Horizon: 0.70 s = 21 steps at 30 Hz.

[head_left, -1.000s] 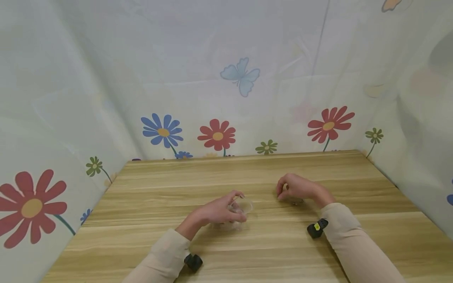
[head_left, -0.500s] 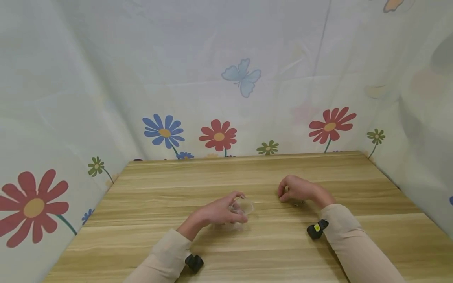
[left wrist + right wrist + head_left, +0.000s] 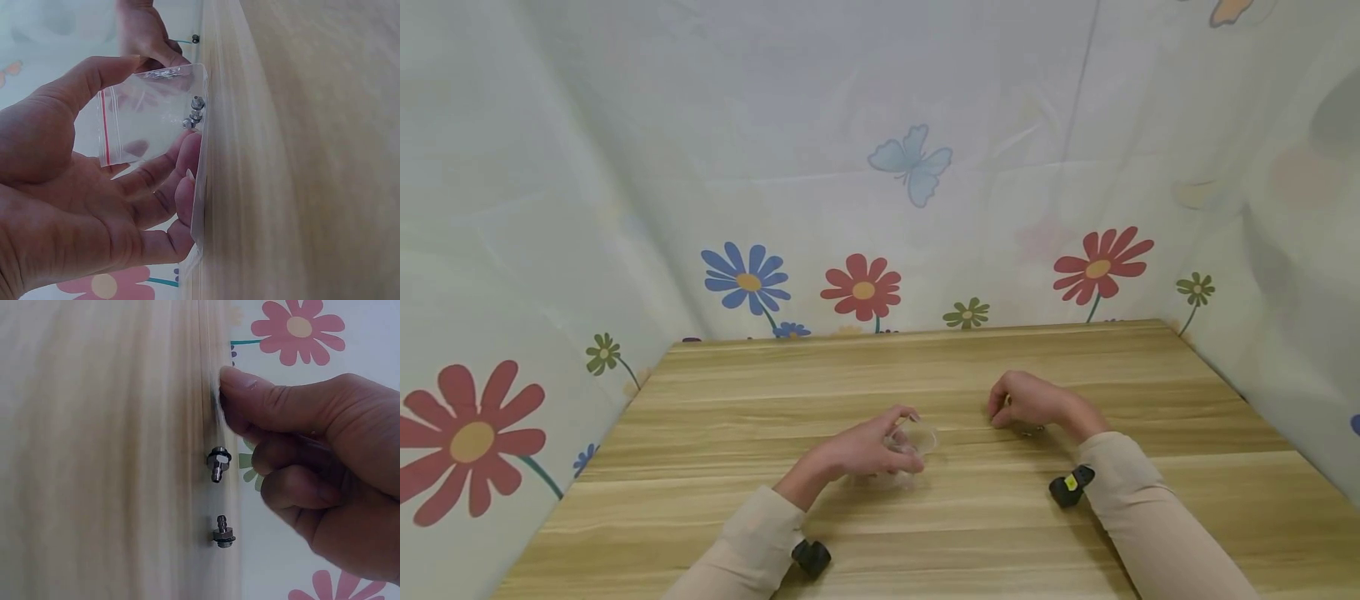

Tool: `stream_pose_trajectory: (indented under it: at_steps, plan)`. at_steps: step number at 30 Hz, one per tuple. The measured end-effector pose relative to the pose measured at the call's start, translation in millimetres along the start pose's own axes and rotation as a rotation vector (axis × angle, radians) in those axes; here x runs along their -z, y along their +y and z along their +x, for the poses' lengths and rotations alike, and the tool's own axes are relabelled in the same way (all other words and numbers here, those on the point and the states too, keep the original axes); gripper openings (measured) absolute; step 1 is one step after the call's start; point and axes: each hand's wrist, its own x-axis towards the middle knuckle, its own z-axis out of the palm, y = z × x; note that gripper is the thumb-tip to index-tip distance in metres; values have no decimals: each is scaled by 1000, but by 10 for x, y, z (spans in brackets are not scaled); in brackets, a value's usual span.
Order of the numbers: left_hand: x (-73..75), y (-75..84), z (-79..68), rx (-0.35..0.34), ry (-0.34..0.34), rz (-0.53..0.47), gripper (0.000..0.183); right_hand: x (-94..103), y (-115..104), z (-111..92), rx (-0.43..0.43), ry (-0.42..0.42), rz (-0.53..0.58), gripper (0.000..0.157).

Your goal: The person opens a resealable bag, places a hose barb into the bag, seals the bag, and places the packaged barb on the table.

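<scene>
A clear zip bag (image 3: 925,435) with a red line along its mouth is held low over the table by my left hand (image 3: 872,446), thumb at one edge and fingers curled beneath. Several small metal barbed fittings (image 3: 195,112) are gathered in the bag's lower corner. My right hand (image 3: 1026,398) is to the right, with its thumb and index tips together at the tabletop. I cannot tell whether a fitting is between those fingertips. Two loose barbed fittings lie beside that hand, an upper one (image 3: 219,464) near the fingertips and a lower one (image 3: 223,532) further away.
The wood-grain table (image 3: 820,375) spreads beneath both hands. Behind it and at the sides hangs a pale curtain (image 3: 820,167) printed with flowers and butterflies. Each wrist carries a small black camera, one on the left sleeve (image 3: 811,557) and one on the right (image 3: 1070,487).
My right hand has dipped slightly toward the tabletop, its thumb and index now closer together. The left hand and the bag have stayed nearly still.
</scene>
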Motion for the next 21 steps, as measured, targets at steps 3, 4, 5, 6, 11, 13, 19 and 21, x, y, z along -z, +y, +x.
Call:
stream_pose_trajectory:
  at_steps: [3,4,5,6,11,13,19,21]
  plan:
    - [-1,1,2,3,2,1,68,5,-48,-7,-13,6,35,4]
    - [-2,3,1,4,3,2,68,7,-70,-9,-14,9,51,3]
    - [-3,5,1,5,4,1,68,9,-94,-9,-9,9,63,3]
    - [-4,9,0,5,4,0,68,12,-120,-10,-3,10,75,3]
    - [-4,25,-15,9,5,7,68,22,-292,5,69,19,119,5]
    - [-3,28,-15,7,3,9,68,29,-371,13,98,31,136,5]
    - [3,21,-3,10,-3,9,69,25,-596,24,203,59,185,2]
    - [6,11,2,8,-5,14,69,6,-649,32,240,63,194,3]
